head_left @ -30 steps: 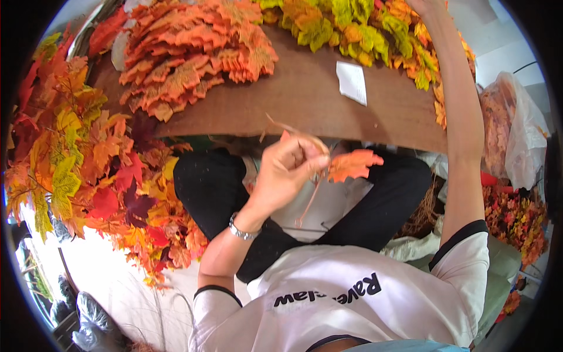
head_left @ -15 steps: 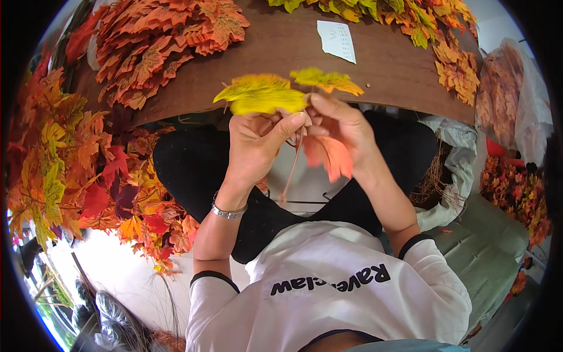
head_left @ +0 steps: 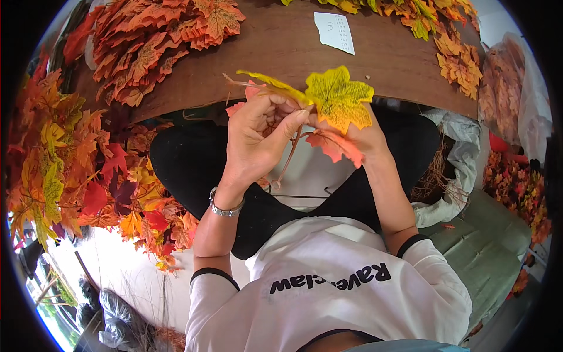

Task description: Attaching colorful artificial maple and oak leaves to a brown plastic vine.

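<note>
Brown tabletop [head_left: 281,64] curves across the top, with a pile of orange leaves [head_left: 152,41] at its left and a small white paper slip [head_left: 335,32] lying near its far edge. Your left hand [head_left: 258,138] and right hand [head_left: 358,138] meet just below the table edge, fingers pinched on a leaf sprig: a yellow leaf [head_left: 339,97] on top, an orange leaf [head_left: 334,145] beneath, its stem [head_left: 287,161] hanging down. At far right a clear bag [head_left: 516,94] holds more orange leaves.
</note>
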Tool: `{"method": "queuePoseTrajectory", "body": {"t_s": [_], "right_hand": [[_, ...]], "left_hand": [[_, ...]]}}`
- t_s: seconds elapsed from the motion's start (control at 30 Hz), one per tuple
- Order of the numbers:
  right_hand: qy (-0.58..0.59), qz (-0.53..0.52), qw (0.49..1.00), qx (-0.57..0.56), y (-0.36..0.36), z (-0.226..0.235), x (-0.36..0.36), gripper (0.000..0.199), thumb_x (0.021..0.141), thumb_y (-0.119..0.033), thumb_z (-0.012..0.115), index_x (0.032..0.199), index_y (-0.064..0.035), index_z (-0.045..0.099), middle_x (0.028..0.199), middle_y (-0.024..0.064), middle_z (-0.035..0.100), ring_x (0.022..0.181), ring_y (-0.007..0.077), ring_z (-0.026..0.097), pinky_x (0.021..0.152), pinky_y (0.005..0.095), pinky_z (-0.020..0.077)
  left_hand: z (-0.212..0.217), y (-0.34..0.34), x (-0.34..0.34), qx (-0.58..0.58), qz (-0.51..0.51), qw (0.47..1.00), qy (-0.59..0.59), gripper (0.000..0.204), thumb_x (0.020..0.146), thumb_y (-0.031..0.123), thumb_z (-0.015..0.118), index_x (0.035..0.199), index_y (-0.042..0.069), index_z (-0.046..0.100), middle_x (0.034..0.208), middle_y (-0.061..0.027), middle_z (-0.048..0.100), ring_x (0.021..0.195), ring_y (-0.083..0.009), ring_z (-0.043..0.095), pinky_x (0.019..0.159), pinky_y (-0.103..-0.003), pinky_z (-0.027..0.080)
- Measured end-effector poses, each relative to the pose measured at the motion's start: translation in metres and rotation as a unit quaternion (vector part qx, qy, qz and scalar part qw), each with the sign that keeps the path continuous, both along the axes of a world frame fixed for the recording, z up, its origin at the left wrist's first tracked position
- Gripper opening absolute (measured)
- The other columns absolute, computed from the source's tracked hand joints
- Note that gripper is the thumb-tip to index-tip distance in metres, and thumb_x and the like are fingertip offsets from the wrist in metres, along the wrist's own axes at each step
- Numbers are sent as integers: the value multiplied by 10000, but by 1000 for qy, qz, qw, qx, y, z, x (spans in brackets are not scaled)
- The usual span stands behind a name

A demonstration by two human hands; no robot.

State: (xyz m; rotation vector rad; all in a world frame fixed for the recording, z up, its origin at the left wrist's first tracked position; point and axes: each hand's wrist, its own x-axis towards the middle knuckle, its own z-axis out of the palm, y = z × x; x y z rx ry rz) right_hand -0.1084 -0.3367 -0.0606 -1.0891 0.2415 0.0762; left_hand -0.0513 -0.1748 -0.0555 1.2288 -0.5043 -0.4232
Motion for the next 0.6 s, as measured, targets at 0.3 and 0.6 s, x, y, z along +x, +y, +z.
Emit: {"method": "queuePoseTrajectory", "body": {"t_s": [0.3,0.6], "right_hand": [[71,-35,969,234,12,11,13,87,823,-69,579,874,-15,534,805,44,531,719,122,539,646,267,477],[-63,-23,995,-79,26,7,5,196,858,-194,552,945,-31,485,897,27,490,781,101,492,681,245,425]], "left_hand": [[2,3,6,-61,-37,995,72,99,799,-11,598,847,-19,511,826,-63,565,689,-82,540,571,-198,449],[1,2,7,-77,-14,995,55,105,810,0,591,819,-20,488,857,-85,563,655,-88,558,535,-193,449]]}}
